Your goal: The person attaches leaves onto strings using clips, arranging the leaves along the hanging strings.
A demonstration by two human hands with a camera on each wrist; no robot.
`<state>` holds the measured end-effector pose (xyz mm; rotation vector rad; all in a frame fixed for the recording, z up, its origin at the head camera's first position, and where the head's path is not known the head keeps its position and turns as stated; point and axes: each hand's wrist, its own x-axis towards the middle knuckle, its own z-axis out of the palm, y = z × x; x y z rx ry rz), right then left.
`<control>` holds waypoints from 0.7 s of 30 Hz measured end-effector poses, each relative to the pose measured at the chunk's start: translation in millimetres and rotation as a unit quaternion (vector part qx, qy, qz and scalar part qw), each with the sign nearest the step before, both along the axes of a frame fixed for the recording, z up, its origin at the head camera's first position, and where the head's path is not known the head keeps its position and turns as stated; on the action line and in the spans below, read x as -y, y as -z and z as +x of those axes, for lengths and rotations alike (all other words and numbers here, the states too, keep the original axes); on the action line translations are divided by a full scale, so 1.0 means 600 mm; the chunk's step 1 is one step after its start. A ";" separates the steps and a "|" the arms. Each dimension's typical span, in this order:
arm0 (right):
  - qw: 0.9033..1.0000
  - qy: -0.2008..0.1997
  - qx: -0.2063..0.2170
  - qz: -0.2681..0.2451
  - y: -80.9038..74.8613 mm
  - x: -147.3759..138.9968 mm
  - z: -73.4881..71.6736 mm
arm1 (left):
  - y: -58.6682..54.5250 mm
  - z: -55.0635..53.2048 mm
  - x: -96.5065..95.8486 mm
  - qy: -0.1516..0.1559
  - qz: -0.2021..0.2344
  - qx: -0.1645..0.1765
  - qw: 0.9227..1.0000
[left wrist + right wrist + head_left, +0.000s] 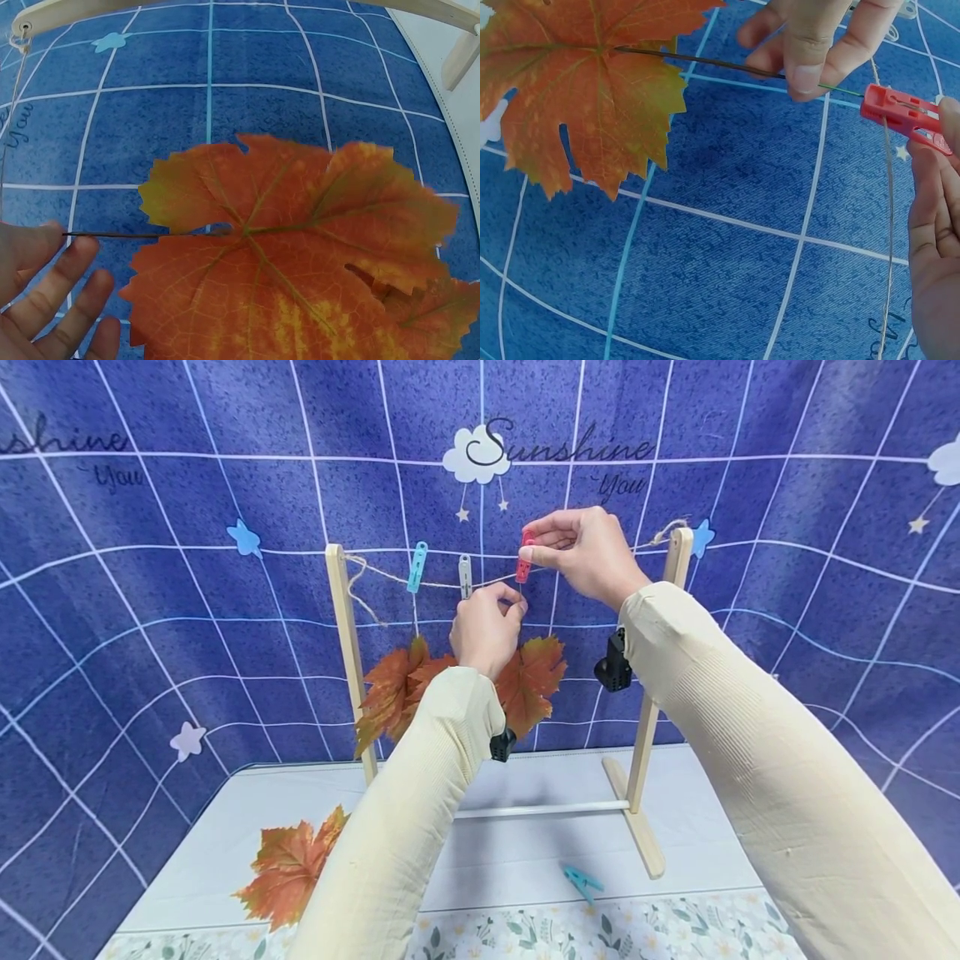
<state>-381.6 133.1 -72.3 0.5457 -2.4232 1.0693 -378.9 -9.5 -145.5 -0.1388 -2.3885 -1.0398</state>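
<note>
My left hand (486, 628) pinches the dark stem (705, 61) of an orange artificial maple leaf (277, 255) between thumb and fingertips, and the leaf hangs below. Above it and to the right, my right hand (592, 553) holds a red clothespin (522, 568) by its handle end. In the right wrist view the clothespin's nose meets the green tip of the stem, right at the twine (889, 225). A teal clothespin (417, 567) and a white clothespin (465, 577) sit on the twine to the left.
The twine runs between the posts of a wooden rack (347, 643) with a white bottom bar (540, 810). More orange leaves (390, 689) hang at left. A loose leaf (288, 872) and a teal clothespin (582, 883) lie on the table. A blue patterned curtain (187, 610) stands behind.
</note>
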 end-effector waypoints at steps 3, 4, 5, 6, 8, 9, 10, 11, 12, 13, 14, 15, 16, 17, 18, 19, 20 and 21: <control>1.000 -0.007 -0.001 0.006 -0.001 -0.001 0.001 | -0.002 0.001 0.000 0.000 0.001 -0.004 1.000; 1.000 -0.007 -0.001 0.010 -0.002 -0.002 0.002 | -0.002 0.001 0.000 0.001 0.001 -0.005 1.000; 1.000 -0.009 -0.001 0.012 -0.002 -0.002 0.002 | -0.003 0.001 0.000 0.000 0.001 -0.005 1.000; 1.000 -0.011 -0.001 0.013 -0.002 -0.003 0.003 | -0.003 0.001 0.000 -0.001 -0.001 -0.005 1.000; 1.000 -0.013 -0.001 0.016 -0.003 -0.003 0.004 | -0.003 0.001 -0.001 -0.001 -0.002 -0.003 1.000; 1.000 -0.013 -0.001 0.020 -0.003 -0.004 0.004 | -0.003 0.000 -0.001 -0.001 -0.003 -0.002 1.000; 1.000 -0.013 -0.001 0.022 -0.003 -0.004 0.004 | -0.002 0.000 0.000 -0.001 -0.004 -0.002 1.000; 1.000 -0.014 -0.001 0.024 -0.002 -0.004 0.004 | -0.001 0.000 0.000 -0.001 -0.006 0.000 1.000; 1.000 -0.014 -0.002 0.026 -0.002 -0.005 0.004 | -0.001 0.000 0.000 -0.001 -0.007 0.001 1.000; 0.999 -0.014 -0.001 0.029 -0.002 -0.005 0.004 | 0.000 0.000 0.000 0.000 -0.010 0.002 1.000; 0.999 -0.014 -0.001 0.033 -0.001 -0.005 0.004 | 0.001 0.000 0.000 -0.001 -0.012 0.004 1.000; 0.999 -0.015 0.000 0.036 -0.001 -0.005 0.004 | 0.002 -0.001 0.000 -0.001 -0.015 0.006 1.000; 0.999 -0.015 0.002 0.038 0.000 -0.005 0.004 | 0.003 -0.001 0.000 -0.002 -0.018 0.007 1.000; 0.999 -0.017 0.005 0.039 0.000 -0.005 0.004 | 0.003 -0.001 0.000 -0.002 -0.021 0.008 1.000; 0.999 -0.019 0.008 0.040 0.000 -0.005 0.004 | 0.004 -0.001 -0.001 -0.002 -0.024 0.009 1.000; 0.999 -0.020 0.011 0.041 0.001 -0.005 0.004 | 0.005 0.000 -0.001 -0.003 -0.026 0.010 1.000; 0.999 -0.021 0.014 0.042 0.002 -0.005 0.005 | 0.005 0.000 -0.001 -0.003 -0.027 0.011 1.000; 0.999 -0.022 0.019 0.041 0.003 -0.006 0.005 | 0.006 0.001 -0.001 -0.001 -0.029 0.012 1.000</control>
